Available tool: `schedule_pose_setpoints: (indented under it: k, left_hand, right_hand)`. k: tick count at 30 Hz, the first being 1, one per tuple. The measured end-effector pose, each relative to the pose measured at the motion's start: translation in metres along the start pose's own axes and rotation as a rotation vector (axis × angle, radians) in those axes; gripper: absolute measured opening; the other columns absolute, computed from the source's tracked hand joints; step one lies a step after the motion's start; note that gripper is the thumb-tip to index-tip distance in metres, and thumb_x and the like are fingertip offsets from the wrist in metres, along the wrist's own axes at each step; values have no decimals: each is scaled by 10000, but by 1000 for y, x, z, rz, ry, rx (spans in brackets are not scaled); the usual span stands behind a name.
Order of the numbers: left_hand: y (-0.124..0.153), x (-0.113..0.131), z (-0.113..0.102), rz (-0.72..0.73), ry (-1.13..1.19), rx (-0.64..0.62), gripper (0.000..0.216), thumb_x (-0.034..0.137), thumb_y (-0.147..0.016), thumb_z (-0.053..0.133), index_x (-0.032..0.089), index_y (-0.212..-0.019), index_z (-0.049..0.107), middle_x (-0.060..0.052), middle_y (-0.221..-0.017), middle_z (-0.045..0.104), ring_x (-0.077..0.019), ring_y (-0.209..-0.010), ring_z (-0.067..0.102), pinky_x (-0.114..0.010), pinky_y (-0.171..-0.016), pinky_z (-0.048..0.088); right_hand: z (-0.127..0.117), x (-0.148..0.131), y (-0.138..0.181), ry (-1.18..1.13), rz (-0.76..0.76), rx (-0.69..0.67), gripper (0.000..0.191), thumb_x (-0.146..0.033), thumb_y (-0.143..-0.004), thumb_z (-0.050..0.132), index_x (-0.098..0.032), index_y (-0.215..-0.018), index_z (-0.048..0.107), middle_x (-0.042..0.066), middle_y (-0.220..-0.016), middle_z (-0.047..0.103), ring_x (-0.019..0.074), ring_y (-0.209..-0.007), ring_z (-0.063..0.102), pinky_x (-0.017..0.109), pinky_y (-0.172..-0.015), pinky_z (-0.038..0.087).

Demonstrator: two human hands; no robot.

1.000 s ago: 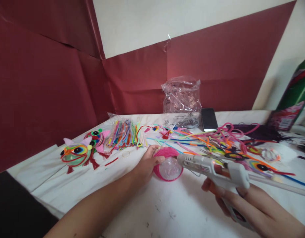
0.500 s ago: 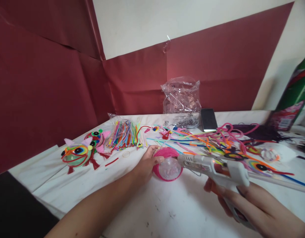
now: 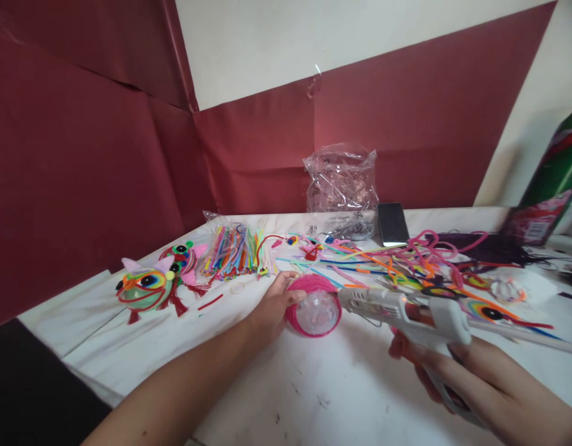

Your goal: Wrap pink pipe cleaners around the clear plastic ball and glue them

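Note:
My left hand (image 3: 277, 305) grips a clear plastic ball (image 3: 317, 314) from its left side, thumb on top. Bright pink pipe cleaner (image 3: 309, 285) is wound around the ball's upper part and edge, leaving a see-through patch facing me. In my right hand (image 3: 457, 371) is a white hot glue gun (image 3: 407, 316), fingers wrapped around its handle. Its nozzle points left and sits right by the ball's upper right edge; whether it touches cannot be made out.
Two decorated fish-like crafts (image 3: 144, 291) stand at left beside a bag of pipe cleaners (image 3: 234, 251). Loose coloured pipe cleaners (image 3: 397, 266) and scissors (image 3: 441, 292) lie behind the glue gun. A phone (image 3: 392, 224) and a clear plastic bag (image 3: 342, 186) are at the back.
The glue gun has shifted slightly right, its nozzle still close to the ball. The ball has tilted or moved very slightly in my left hand.

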State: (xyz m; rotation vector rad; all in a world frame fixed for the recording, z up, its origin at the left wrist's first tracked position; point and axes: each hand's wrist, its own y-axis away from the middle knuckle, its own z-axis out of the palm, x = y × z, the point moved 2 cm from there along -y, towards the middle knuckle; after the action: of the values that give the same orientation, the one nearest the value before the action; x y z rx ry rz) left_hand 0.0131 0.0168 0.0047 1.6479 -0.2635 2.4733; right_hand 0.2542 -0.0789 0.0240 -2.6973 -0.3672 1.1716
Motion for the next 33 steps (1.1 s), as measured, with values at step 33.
schedule_pose_setpoints:
  k: [33]
  left_hand:
    - [2,1,5,12,-38,-33,439,181,-565,731,210,-930,488,34,-808,589,-101,-636,560,-226,-621,409]
  right_hand:
    - [3,-10,-4,12,-132,57,592,-633,-811,307,-215,-633,687,34,-477,618,202,-453,616,302,-476,532]
